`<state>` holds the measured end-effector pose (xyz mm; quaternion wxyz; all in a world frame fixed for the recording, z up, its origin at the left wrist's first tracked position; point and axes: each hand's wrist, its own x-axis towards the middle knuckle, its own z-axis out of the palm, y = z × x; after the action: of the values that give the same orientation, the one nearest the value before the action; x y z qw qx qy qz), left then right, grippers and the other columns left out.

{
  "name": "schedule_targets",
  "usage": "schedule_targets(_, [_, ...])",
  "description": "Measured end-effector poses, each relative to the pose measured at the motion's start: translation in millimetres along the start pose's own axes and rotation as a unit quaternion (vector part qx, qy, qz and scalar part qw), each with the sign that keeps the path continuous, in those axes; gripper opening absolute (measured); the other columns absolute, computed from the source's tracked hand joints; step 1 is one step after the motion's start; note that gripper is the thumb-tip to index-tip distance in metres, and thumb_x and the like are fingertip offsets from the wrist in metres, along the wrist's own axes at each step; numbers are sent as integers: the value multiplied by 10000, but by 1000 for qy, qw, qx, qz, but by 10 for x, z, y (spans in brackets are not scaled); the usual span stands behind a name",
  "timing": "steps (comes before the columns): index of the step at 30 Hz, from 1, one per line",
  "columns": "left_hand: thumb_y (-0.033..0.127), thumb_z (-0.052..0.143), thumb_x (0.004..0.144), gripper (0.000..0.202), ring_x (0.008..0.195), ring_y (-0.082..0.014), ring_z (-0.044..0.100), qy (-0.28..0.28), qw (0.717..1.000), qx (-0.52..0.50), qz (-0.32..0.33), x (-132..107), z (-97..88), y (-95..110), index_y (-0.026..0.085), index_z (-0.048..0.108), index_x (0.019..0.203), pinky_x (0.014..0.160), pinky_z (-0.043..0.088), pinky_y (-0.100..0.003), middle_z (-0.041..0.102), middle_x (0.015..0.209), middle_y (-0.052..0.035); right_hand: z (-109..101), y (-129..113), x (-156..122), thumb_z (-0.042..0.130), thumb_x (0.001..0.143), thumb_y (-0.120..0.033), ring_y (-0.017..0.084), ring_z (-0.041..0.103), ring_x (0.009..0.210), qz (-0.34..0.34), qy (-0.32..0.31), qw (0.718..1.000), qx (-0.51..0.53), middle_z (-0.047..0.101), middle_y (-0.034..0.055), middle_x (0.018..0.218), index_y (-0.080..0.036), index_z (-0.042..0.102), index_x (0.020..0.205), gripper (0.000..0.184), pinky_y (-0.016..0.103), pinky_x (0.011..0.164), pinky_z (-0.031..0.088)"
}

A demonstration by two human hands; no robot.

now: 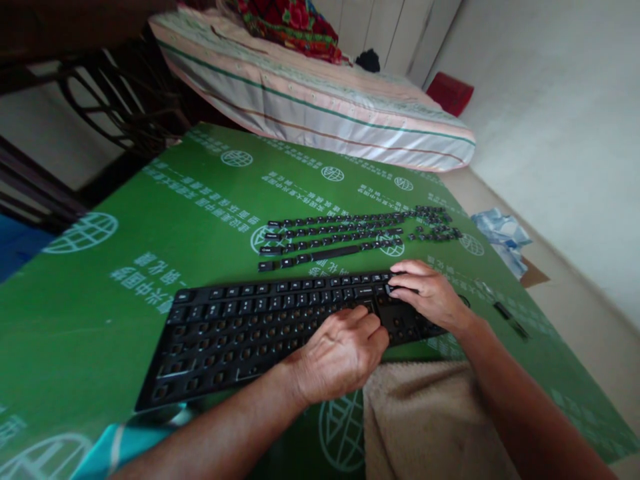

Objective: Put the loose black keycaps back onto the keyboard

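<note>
A black keyboard (250, 333) lies across the green table. Its upper rows carry keycaps, while many lower and right-hand sockets are bare. My left hand (347, 347) rests on the keyboard's lower middle with its fingers curled closed; whatever is under them is hidden. Over the upper right of the keyboard, my right hand (425, 293) has its fingertips closed around a small keycap (392, 288), partly covered by the fingers. Beyond the keyboard, loose black keycaps (335, 237) stand in several rows, including a long space bar (335, 253). More small keycaps (435, 223) cluster at their right end.
A beige cloth (420, 420) hangs at the table's near edge. Near the right edge lies a thin dark tool (510, 319). A bed (320, 107) stands behind the table, and a crumpled blue-white bag (500, 233) is on the floor at right.
</note>
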<state>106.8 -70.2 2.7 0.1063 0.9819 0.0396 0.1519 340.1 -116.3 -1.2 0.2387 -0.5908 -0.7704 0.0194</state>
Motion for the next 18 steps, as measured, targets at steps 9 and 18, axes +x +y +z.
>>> schedule_targets(9, [143, 453, 894, 132, 727, -177, 515, 5, 1000, 2, 7, -1, -3, -4, 177, 512, 781, 600, 422, -311, 548, 794, -38, -31, 31, 46, 623, 829, -200, 231, 617, 972, 3, -31, 999, 8, 653, 93, 1049, -206, 731, 891, 125, 385, 866, 509])
schedule_targets(18, [145, 422, 911, 165, 834, -193, 559, 19, 1000, -8, -3, 22, 6, -5, 158, 566, 831, 714, 490, -316, 601, 891, -70, -35, 26, 90, 660, 793, -178, 219, 625, 967, 17, -48, 999, 6, 660, 75, 1047, -213, 733, 876, 116, 374, 889, 503])
